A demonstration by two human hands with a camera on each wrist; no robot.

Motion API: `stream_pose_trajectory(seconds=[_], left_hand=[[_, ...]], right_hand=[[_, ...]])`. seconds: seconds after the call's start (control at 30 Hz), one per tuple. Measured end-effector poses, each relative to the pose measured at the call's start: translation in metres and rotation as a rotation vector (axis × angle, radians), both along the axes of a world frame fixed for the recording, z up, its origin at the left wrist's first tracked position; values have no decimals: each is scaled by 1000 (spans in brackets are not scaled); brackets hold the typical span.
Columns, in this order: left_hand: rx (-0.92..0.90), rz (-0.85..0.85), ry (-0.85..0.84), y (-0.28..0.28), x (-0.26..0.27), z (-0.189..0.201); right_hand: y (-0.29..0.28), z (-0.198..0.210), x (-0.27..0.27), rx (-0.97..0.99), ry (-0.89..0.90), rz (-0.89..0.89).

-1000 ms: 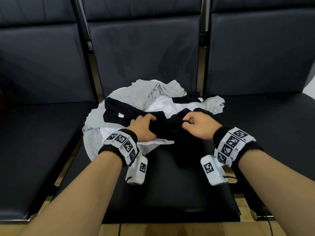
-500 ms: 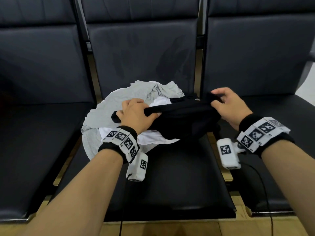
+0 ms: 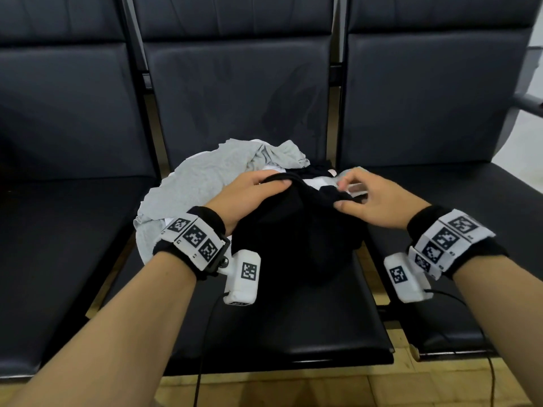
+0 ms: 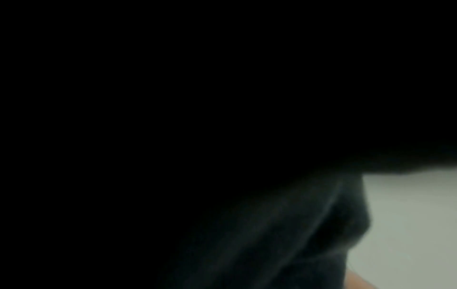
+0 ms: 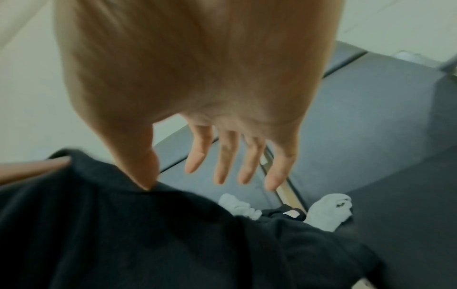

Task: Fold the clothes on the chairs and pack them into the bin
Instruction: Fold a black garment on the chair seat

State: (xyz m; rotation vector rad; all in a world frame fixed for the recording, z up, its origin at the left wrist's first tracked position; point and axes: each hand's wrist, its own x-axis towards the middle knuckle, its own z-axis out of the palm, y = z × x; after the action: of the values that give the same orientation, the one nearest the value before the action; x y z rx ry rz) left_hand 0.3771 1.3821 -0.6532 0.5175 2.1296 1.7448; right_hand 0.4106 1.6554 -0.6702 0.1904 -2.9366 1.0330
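**Black cloth under both hands, much of it lost in shadow**

Fingers of the right hand (image 3: 379, 201) are spread and nearly straight, gripping nothing; the wrist view shows the thumb tip alone touching the black garment (image 3: 293, 236). The left hand (image 3: 246, 198) lies over the garment's far left edge, fingers curled onto the fabric with a fold of black cloth over the fingertips, so the grip beneath is hidden. The left wrist view is almost wholly dark: only dim folds of the black garment (image 4: 284, 234) and a pale patch at the right edge can be made out.

The garment is bunched on the middle chair's seat (image 3: 293, 333), its outline hard to separate from the black upholstery. Just beyond and left lie a grey garment (image 3: 199, 174) and a white one (image 3: 320, 181), mostly covered. Both forearms are cut off by the near frame edge.
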Motion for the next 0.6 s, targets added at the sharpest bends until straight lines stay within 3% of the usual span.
stream_pose_trajectory(seconds=[0.1,0.23,0.43,0.6], left_hand=[[-73,-72,78,9,4,0],[-146,28,213,12,5,-2],[-350,178,206,-7,-6,-8],[-260,367,223,-18,-20,-14]], right_hand=[[-27,6,11,7,-27,160],[-45,17,16,82,-14,210],[-20,31,14,-283,238,-95],[-6,27,14,-364,242,-211]])
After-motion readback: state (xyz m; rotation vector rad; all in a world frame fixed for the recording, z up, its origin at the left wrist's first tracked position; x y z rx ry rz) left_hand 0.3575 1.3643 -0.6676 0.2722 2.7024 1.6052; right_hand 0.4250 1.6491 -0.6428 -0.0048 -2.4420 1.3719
